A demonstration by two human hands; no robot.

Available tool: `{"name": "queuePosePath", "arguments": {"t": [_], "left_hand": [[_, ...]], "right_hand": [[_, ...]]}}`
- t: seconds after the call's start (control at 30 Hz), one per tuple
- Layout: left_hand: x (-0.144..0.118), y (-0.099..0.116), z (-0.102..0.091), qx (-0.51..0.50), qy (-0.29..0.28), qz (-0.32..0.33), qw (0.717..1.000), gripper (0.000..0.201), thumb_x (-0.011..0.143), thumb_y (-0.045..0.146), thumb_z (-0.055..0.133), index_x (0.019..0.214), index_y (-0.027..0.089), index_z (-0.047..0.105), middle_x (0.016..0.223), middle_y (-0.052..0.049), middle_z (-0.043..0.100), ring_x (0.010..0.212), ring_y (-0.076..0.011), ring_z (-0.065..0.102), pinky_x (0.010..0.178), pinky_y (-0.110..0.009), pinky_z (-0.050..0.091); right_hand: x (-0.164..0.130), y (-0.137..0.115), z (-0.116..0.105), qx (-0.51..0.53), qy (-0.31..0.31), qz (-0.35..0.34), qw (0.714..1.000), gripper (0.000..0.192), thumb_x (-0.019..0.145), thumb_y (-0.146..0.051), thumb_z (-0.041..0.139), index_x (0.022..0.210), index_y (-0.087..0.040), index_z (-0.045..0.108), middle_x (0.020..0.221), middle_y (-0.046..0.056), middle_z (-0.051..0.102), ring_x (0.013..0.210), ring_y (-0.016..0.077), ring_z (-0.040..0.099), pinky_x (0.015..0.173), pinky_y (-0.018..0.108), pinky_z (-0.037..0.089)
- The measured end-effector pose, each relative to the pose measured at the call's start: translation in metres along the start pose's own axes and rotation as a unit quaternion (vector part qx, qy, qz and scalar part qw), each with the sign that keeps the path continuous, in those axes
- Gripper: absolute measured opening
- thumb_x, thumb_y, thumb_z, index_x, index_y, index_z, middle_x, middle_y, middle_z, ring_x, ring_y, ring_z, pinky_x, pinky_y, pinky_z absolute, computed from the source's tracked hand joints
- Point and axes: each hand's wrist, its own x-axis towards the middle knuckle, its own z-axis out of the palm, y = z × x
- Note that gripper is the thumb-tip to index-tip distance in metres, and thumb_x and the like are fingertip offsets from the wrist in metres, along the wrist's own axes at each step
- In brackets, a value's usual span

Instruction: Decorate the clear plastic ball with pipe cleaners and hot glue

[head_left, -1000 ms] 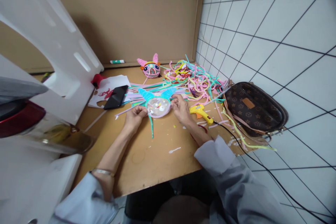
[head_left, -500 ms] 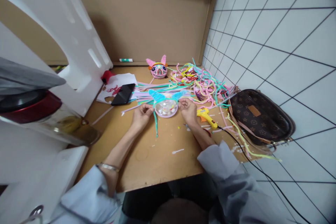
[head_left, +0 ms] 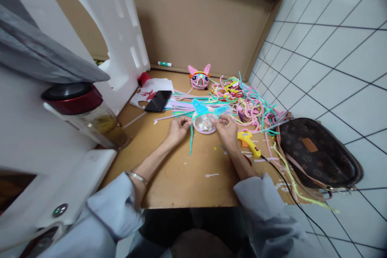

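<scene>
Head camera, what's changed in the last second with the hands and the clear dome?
Only the camera swung, so everything sits differently in frame. On the table itself, the left hand and right hand keep their grip on the clear dome with its blue pipe-cleaner ears. Glue gun, phone and pink mask stayed put.

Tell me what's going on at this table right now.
A person holds a clear dome craft with blue pipe-cleaner ears on the table, left hand on one side and right hand on the other. A teal pipe cleaner hangs from it. A yellow glue gun lies right of the hands, a pink finished head and loose pipe cleaners behind.
</scene>
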Motion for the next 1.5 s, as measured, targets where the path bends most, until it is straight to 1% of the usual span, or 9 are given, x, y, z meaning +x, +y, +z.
{"name": "queuePosePath", "arguments": {"t": [0.17,0.4,0.57,0.67,0.8,0.97,1.2,1.3,1.5], "left_hand": [[0.0007,-0.0019,0.0021,-0.022,0.006,-0.012,1.000,0.012,0.065,0.026,0.074,0.065,0.017,0.068,0.068,-0.001,0.069,0.066,-0.0149,0.058,0.072,-0.027,0.045],[0.0001,-0.0051,0.0026,-0.050,0.009,-0.017,0.999,0.021,0.060,0.035,0.080,0.068,0.016,0.073,0.076,-0.006,0.076,0.070,-0.0176,0.064,0.075,-0.030,0.050],[-0.0007,-0.0054,0.0036,-0.051,0.015,-0.030,0.998,0.027,0.057,0.039,0.082,0.068,0.016,0.073,0.077,-0.007,0.077,0.069,-0.0185,0.066,0.072,-0.030,0.051],[-0.0002,-0.0038,0.0047,-0.049,0.019,-0.040,0.998,0.024,0.056,0.036,0.081,0.064,0.016,0.071,0.075,-0.006,0.076,0.067,-0.0177,0.065,0.070,-0.029,0.051],[0.0001,-0.0003,0.0049,-0.065,0.015,-0.059,0.996,0.023,0.055,0.033,0.082,0.060,0.016,0.067,0.075,-0.006,0.075,0.070,-0.0186,0.066,0.074,-0.030,0.051],[-0.0004,0.0025,0.0041,-0.095,0.005,-0.083,0.992,0.023,0.052,0.031,0.083,0.061,0.015,0.069,0.079,-0.007,0.075,0.075,-0.0191,0.067,0.080,-0.033,0.052],[-0.0008,0.0023,0.0034,-0.113,0.000,-0.086,0.990,0.019,0.051,0.029,0.081,0.058,0.015,0.070,0.078,-0.008,0.076,0.080,-0.0210,0.068,0.088,-0.036,0.053],[-0.0008,0.0013,0.0027,-0.113,-0.003,-0.092,0.989,0.015,0.052,0.025,0.080,0.059,0.015,0.070,0.079,-0.008,0.076,0.078,-0.0195,0.068,0.086,-0.033,0.053],[0.0004,-0.0028,0.0012,-0.100,-0.005,-0.093,0.991,0.008,0.057,0.020,0.076,0.058,0.017,0.068,0.073,-0.004,0.074,0.071,-0.0160,0.066,0.075,-0.028,0.053]], "right_hand": [[0.0015,0.0029,0.0003,-0.013,0.004,-0.012,1.000,0.067,0.057,-0.062,0.076,0.103,-0.014,0.066,0.093,0.011,0.074,0.087,0.0243,0.071,0.081,0.037,0.058],[0.0032,0.0058,0.0014,-0.008,0.007,-0.013,1.000,0.063,0.055,-0.064,0.074,0.095,-0.016,0.065,0.088,0.010,0.073,0.084,0.0236,0.070,0.082,0.038,0.057],[0.0018,0.0043,0.0008,-0.022,0.009,-0.023,0.999,0.062,0.056,-0.066,0.074,0.092,-0.016,0.066,0.087,0.009,0.073,0.084,0.0239,0.070,0.083,0.038,0.057],[0.0014,0.0043,0.0002,-0.029,0.016,-0.026,0.999,0.060,0.056,-0.066,0.073,0.090,-0.017,0.066,0.085,0.008,0.072,0.083,0.0233,0.069,0.081,0.037,0.056],[0.0025,0.0060,0.0000,-0.026,0.006,-0.026,0.999,0.061,0.057,-0.066,0.074,0.092,-0.017,0.066,0.084,0.007,0.072,0.081,0.0222,0.069,0.080,0.036,0.057],[0.0024,0.0056,0.0010,-0.002,0.009,-0.019,1.000,0.057,0.056,-0.062,0.077,0.089,-0.017,0.065,0.082,0.006,0.072,0.079,0.0215,0.070,0.077,0.036,0.058],[0.0017,0.0049,0.0019,0.018,0.012,-0.004,1.000,0.069,0.051,-0.063,0.079,0.098,-0.015,0.064,0.089,0.010,0.072,0.082,0.0230,0.071,0.079,0.037,0.059],[0.0025,0.0059,0.0019,0.018,0.007,-0.002,1.000,0.071,0.052,-0.064,0.079,0.100,-0.014,0.063,0.091,0.011,0.072,0.082,0.0235,0.071,0.079,0.037,0.058],[0.0031,0.0083,0.0036,-0.009,0.008,-0.007,1.000,0.070,0.055,-0.066,0.077,0.101,-0.014,0.065,0.090,0.010,0.073,0.083,0.0233,0.071,0.082,0.038,0.058]]}}
